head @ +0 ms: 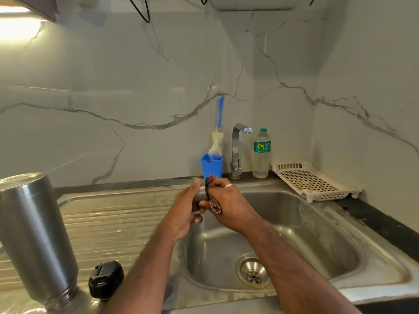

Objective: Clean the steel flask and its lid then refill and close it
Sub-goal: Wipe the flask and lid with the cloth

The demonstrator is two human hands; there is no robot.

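Steel flask (34,236) upside down on drainboard, black lid (106,279) just beside it.
Both hands over sink (317,234): left hand (184,211) and right hand (229,207) pinch a patterned cloth (212,196) between them.

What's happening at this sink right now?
A person stands at the steel sink. Both the left hand and the right hand hold a small patterned cloth-like item over the basin. The steel flask stands upside down on the drainboard, its black lid beside it. The tap looks off.
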